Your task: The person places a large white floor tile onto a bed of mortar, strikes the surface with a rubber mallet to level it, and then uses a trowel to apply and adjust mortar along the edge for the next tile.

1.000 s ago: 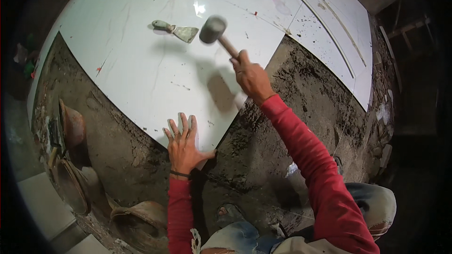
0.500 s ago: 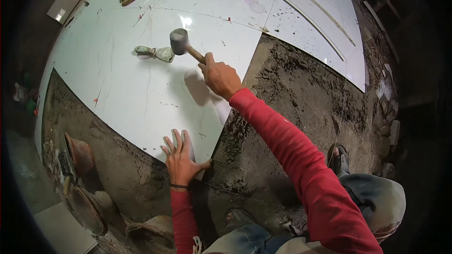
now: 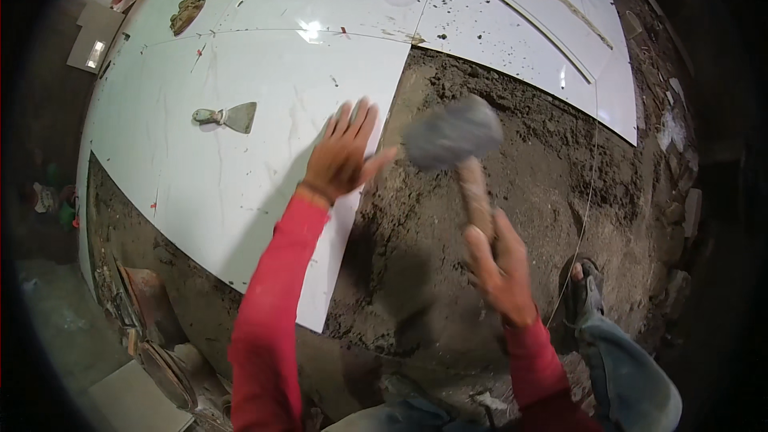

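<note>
Moved: left hand (image 3: 340,158) up the white tile (image 3: 200,176), to near its right edge; mallet (image 3: 458,140) rightward, raised over mortar (image 3: 448,272). Left grip wide, palm down; right hand (image 3: 502,272) has its grip round the wooden handle (image 3: 475,196). Mallet head grey, blurred. Dim grey floor (image 3: 52,304) far left, scraper (image 3: 232,117) on tile, rough mortar right.

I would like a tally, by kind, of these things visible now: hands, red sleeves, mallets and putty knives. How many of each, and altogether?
Hands: 2 (left hand, right hand)
Red sleeves: 2 (left sleeve, right sleeve)
Mallets: 1, in the right hand
Putty knives: 1, on the white tile
Total: 6
</note>
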Tool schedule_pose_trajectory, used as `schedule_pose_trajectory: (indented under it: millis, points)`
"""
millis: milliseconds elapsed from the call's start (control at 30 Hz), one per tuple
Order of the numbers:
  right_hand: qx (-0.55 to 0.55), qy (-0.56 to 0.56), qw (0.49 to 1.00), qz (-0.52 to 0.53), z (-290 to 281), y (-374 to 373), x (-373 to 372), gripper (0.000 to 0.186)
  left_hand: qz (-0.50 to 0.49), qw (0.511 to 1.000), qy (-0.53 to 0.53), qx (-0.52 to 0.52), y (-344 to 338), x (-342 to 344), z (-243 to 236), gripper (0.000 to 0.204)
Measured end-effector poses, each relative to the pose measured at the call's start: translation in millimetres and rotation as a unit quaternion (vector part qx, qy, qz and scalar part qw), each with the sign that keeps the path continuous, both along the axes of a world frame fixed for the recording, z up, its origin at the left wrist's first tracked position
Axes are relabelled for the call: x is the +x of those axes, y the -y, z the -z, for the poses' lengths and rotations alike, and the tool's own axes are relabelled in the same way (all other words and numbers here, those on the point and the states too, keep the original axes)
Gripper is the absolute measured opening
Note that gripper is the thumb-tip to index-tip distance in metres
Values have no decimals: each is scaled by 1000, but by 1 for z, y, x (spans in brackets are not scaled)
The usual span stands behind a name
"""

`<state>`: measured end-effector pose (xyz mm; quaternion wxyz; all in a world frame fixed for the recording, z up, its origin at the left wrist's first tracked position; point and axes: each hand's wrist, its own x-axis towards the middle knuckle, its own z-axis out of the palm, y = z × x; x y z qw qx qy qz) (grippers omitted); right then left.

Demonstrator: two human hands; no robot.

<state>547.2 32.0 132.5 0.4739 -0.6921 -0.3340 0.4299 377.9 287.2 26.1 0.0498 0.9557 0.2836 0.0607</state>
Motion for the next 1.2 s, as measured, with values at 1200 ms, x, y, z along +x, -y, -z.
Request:
schedule_pose_trajectory:
  millis: [1200]
  points:
    - [96,340,922,-156,50,-209,-43,50,-367,929,10,41,-15,-251,12,72]
